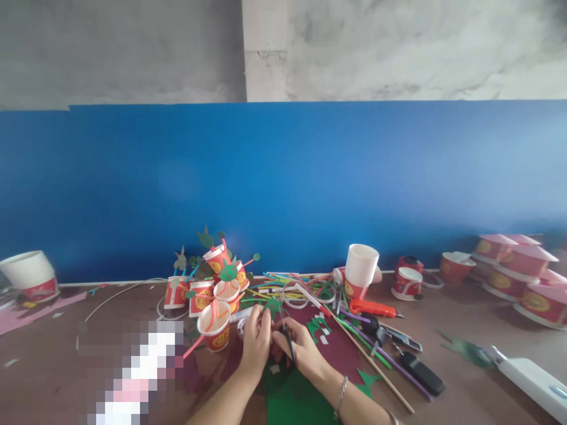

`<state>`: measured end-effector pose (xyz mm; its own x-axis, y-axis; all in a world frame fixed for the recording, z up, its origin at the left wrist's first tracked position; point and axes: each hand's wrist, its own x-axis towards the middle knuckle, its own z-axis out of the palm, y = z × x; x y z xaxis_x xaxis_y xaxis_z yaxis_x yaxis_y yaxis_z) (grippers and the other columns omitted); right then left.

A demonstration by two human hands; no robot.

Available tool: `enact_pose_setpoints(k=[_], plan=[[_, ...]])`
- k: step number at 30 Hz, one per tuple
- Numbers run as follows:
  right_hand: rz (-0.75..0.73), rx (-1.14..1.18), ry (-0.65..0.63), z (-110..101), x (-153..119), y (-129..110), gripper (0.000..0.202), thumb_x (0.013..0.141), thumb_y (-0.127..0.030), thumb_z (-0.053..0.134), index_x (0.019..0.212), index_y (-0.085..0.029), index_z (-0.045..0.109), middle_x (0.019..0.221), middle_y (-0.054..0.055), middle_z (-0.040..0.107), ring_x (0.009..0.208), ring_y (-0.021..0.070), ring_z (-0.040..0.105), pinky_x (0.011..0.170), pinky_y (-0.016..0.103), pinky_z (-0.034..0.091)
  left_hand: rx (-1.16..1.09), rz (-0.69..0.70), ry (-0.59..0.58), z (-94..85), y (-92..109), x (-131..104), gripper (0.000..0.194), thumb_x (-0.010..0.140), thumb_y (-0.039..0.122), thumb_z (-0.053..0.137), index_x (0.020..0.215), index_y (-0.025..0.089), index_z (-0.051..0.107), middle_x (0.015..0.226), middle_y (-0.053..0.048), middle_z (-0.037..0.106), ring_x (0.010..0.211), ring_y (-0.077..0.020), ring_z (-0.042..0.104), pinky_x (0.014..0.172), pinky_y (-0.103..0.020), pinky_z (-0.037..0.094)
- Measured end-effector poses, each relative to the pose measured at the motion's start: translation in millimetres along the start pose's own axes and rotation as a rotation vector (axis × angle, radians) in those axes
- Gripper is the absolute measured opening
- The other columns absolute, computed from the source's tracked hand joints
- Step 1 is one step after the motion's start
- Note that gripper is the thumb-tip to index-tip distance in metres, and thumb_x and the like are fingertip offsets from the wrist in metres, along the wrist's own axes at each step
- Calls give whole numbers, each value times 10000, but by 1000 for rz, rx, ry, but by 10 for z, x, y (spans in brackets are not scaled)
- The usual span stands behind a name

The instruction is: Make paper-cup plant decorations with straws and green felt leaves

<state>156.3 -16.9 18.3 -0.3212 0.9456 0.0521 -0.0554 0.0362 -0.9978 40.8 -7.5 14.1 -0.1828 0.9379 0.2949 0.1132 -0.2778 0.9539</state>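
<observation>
My left hand (257, 339) pinches a small piece of green paper (271, 306) between thumb and fingers. Close beside it, my right hand (301, 348) is closed on a pair of scissors (287, 336) with dark handles. The blades point up and away from me, next to the green piece. Under my wrists lies a sheet of green paper (299, 398). Red paper cups (215, 326) with straws and green paper leaves stand just left of my left hand. Green offcuts (316, 324) lie to the right of my right hand.
Coloured straws (270, 286) lie in a pile behind my hands. To the right are a stack of white cups (361, 271), an orange utility knife (374, 307), a wooden stick (376, 366), keys and a black fob (420, 372). Pink-topped cups (525, 262) stand far right. A blue panel (283, 189) rises behind.
</observation>
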Motion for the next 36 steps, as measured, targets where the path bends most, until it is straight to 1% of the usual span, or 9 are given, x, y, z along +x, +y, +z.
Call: enact_pose_setpoints(k=[4,7,12,17,21,26,29,36], plan=[[-12,11,-13,1,-11,5,355,713,-467,665,780,-172,481,519,-51,545,451,98,534,374,166,375,18,33,-23,-18,-13,15,241,846,377,447,675,211,414,575,57,397,545,-128,438,533,-232,360],[-32,24,-14,-6,-17,23,363,709,-459,676,734,-187,438,521,-57,527,456,95,528,382,167,377,12,49,-51,2,-22,16,241,860,351,434,667,208,412,579,55,405,562,-125,432,541,-227,350],[-61,17,13,6,-19,18,385,708,-456,683,711,-201,395,531,-62,514,450,85,503,397,172,381,-58,1,-87,18,-10,-4,226,865,339,434,682,207,416,585,57,418,548,-115,429,519,-219,347],[-68,29,7,25,-37,-20,375,722,-459,673,725,-200,401,513,-71,496,439,80,486,391,167,370,-117,-7,-107,13,83,-14,234,857,339,441,667,209,400,546,70,390,487,-99,411,473,-206,340],[-54,45,35,38,-55,-31,401,710,-477,677,729,-206,383,517,-67,511,435,75,479,384,162,359,-193,-57,-150,24,160,-27,241,852,371,434,673,218,382,493,91,363,380,-81,374,390,-198,301],[-35,30,50,50,-56,-52,422,701,-529,656,732,-208,384,487,-69,516,412,74,472,365,158,355,-276,-124,-216,50,168,-49,256,847,427,438,698,229,372,448,112,352,296,-78,358,306,-191,283],[-28,17,60,53,-54,-59,434,698,-552,644,727,-211,377,476,-71,515,397,73,472,342,153,345,-309,-154,-245,53,151,-49,268,833,460,454,716,231,380,448,114,367,281,-84,372,288,-199,300],[-12,-14,68,50,-46,-27,425,705,-564,633,739,-202,412,458,-69,520,359,70,462,301,144,320,-301,-154,-244,35,87,-28,274,828,471,463,731,223,401,504,97,399,315,-83,406,303,-207,323]])
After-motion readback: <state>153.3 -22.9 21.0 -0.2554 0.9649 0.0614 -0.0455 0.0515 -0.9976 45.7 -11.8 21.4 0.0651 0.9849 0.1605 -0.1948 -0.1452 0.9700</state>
